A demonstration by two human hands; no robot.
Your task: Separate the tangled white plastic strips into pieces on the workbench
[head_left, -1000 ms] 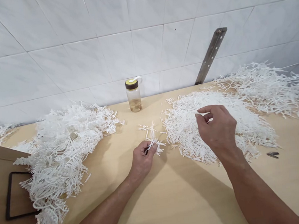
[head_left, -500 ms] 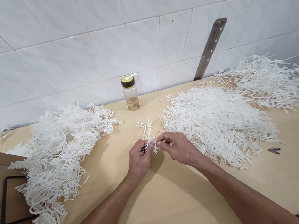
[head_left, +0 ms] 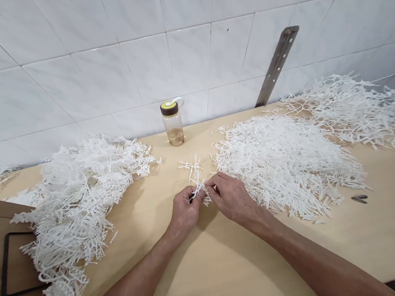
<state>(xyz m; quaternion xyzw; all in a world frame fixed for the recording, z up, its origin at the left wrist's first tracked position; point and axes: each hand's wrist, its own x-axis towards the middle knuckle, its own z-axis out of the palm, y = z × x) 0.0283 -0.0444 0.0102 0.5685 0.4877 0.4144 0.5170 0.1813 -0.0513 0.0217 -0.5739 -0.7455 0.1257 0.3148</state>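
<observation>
White branching plastic pieces (head_left: 195, 176) are at the middle of the table, their stems rising from between the hands. My left hand (head_left: 186, 206) is closed on them, thumb and forefinger pinching the near end. My right hand (head_left: 229, 195) is closed beside it, its fingertips at the right edge of the same pieces; what lies between those fingertips is too small to name. A large heap of white strands (head_left: 83, 185) lies to the left, and another heap of short white pieces (head_left: 285, 163) to the right.
A clear bottle (head_left: 173, 124) with a dark and yellow lid stands near the tiled wall (head_left: 189, 52). More branching strands (head_left: 356, 106) lie at the far right. Small dark flat pieces (head_left: 359, 199) rest on the table (head_left: 331, 251). A metal strip (head_left: 277, 66) leans on the wall.
My right hand has turned a little, its fingers closer together and pointing more upward. The white pieces in my left hand have shifted slightly.
</observation>
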